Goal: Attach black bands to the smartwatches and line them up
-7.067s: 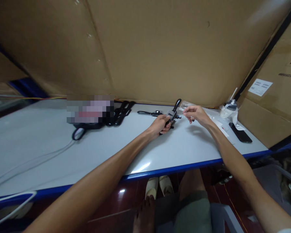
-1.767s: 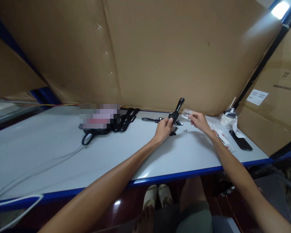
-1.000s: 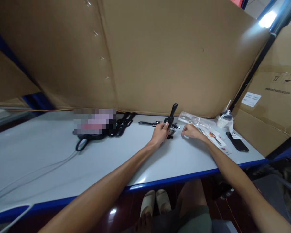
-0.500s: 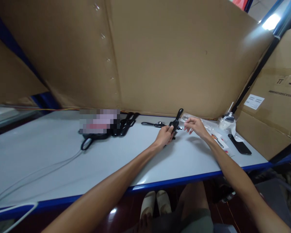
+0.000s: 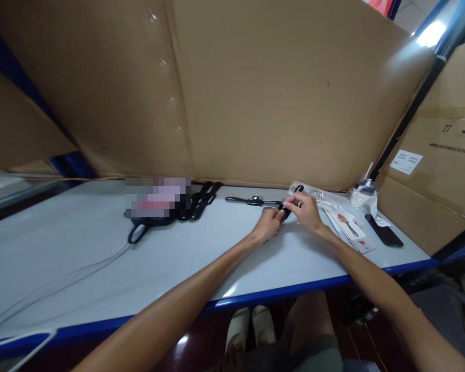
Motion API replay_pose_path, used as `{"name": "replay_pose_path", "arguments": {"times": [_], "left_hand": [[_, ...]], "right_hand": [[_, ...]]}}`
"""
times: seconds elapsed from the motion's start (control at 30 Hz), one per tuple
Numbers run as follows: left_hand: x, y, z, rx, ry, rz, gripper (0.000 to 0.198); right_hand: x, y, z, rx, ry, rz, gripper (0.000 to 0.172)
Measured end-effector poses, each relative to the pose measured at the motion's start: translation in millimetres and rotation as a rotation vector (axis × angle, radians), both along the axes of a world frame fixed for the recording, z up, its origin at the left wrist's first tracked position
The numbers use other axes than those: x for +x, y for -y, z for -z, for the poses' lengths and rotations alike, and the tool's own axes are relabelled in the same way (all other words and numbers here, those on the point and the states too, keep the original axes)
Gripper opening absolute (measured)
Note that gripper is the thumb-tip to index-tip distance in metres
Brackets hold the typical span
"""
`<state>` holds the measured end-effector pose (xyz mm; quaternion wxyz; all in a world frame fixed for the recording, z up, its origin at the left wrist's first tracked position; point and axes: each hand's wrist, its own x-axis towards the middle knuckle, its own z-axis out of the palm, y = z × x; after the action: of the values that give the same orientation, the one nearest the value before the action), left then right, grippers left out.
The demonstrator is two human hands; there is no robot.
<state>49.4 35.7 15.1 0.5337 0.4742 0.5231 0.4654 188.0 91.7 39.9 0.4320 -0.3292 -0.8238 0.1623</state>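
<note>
Left hand [image 5: 269,226] curls round a glossy black, long-handled tool [image 5: 286,213]. Right hand [image 5: 304,210], apart moments ago, now joins in, nearly closed, touching its middle; grip unclear.

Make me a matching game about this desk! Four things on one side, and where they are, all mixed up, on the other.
Things:
1. Black tool
2. Other tool
3. Picture cards
4. White label

Places:
A. Lying on the table, to the picture's left of the held one
B. Stuck on the brown box at the right of the picture
C. In the left hand, with the right hand touching it
D. Overlapping on the table, beside the right forearm

Right pairs: 1-C, 2-A, 3-D, 4-B
</note>
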Motion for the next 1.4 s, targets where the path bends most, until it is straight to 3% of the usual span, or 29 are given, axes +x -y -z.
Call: {"name": "replay_pose_path", "arguments": {"times": [0.13, 0.4, 0.63, 0.87, 1.17, 1.27, 1.4], "left_hand": [[1, 1, -0.2, 0.021, -0.008, 0.016, 0.030], [0, 7, -3.7, -0.018, 0.056, 0.112, 0.035], [0, 9, -2.0, -0.068, 0.139, 0.150, 0.011], [-1, 8, -2.0, -0.110, 0.152, 0.182, 0.019], [-3, 5, 3.0, -0.103, 0.226, 0.205, 0.036], [-4, 5, 1.7, -0.114, 0.240, 0.207, 0.035], [-6, 4, -0.4, -0.136, 0.274, 0.185, 0.033]], "right_hand": [[0, 2, 2.3, 0.043, 0.081, 0.040, 0.016], [2, 7, 5.2, 0.304, 0.351, 0.005, 0.018], [1, -2, 4.9, -0.103, 0.154, 0.008, 0.008], [5, -14, 13.2, -0.284, -0.007, -0.099, 0.008], [1, -13, 17.2, -0.021, 0.211, 0.065, 0.011], [4, -14, 16.7, 0.056, 0.231, 0.048, 0.015], [14, -18, 11.6, 0.108, 0.240, -0.098, 0.028]]}}
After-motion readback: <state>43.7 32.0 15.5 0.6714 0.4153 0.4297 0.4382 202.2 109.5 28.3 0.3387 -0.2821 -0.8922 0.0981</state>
